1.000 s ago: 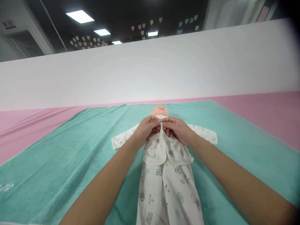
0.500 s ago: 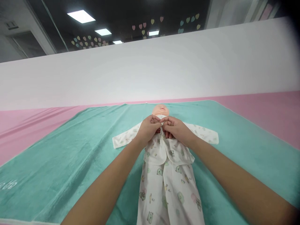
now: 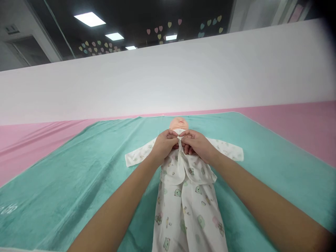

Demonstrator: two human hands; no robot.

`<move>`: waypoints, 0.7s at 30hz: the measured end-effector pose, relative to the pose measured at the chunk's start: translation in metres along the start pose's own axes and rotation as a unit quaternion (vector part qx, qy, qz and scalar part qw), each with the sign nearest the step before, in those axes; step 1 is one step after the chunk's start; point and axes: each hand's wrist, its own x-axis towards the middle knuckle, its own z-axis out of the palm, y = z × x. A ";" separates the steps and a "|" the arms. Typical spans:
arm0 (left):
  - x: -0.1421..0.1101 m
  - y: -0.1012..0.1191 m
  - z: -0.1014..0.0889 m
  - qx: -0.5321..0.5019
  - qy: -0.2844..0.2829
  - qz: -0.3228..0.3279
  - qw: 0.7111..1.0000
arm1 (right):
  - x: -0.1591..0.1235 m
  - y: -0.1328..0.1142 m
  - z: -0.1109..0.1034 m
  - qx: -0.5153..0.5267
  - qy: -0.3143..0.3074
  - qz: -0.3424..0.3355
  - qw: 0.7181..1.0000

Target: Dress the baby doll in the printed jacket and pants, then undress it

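A baby doll (image 3: 179,123) lies on its back, dressed in a white printed baby shirt (image 3: 173,171) and matching trousers (image 3: 189,217). At the upper chest, just under the neck, my left hand (image 3: 166,144) pinches one front edge of the shirt. Facing it, my right hand (image 3: 195,143) pinches the other front edge, and the fingertips of both hands nearly meet. Whatever fastening sits between the fingers is hidden. Lower down, the shirt fronts part into two rounded corners. Both sleeves stretch out sideways.
A teal blanket (image 3: 78,175) lies under the doll, wrinkled on the left, over a pink covering (image 3: 294,122). Behind it rises a white low wall (image 3: 168,77), with a dark window (image 3: 131,21) bearing heart stickers above.
Both hands stay at the shirt's neck opening, with small finger shifts. The fabric ridge that stood up between the fingertips is now lower. The view sways slightly.
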 end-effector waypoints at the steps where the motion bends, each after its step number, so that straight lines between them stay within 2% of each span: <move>1: 0.000 0.000 0.000 -0.001 0.001 0.000 1.000 | 0.000 0.000 0.000 0.002 0.002 0.002 1.000; 14: 0.004 -0.003 -0.005 -0.052 -0.018 -0.001 0.999 | 0.004 0.005 -0.001 -0.043 0.028 0.007 0.999; 21: 0.003 -0.003 -0.004 -0.017 -0.015 0.026 0.999 | 0.004 0.007 -0.004 -0.048 0.012 0.001 0.999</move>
